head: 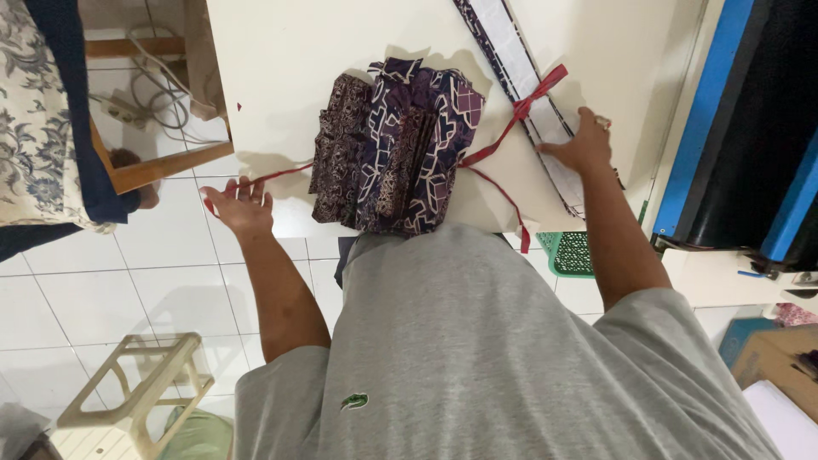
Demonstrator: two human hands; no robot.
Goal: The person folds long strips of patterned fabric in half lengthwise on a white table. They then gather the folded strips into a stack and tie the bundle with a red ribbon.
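A stack of folded purple and brown patterned cloths (394, 146) lies on a cream table (290, 60) in front of me. A red ribbon (281, 175) runs under the stack and out both sides. My left hand (241, 204) is off the table's left edge and pinches the left end of that ribbon. My right hand (584, 145) rests on a long flat patterned bundle (521, 64) tied with a red ribbon bow (530, 100), fingers spread on its near end. Another red strand (503, 198) trails toward the table's front edge.
A blue and black machine (750, 128) stands at the right. A green plastic basket (569, 253) sits below the table edge. A cream plastic stool (136, 388) is on the white tiled floor at lower left. Floral fabric (34, 119) and a wooden frame (162, 166) are at the left.
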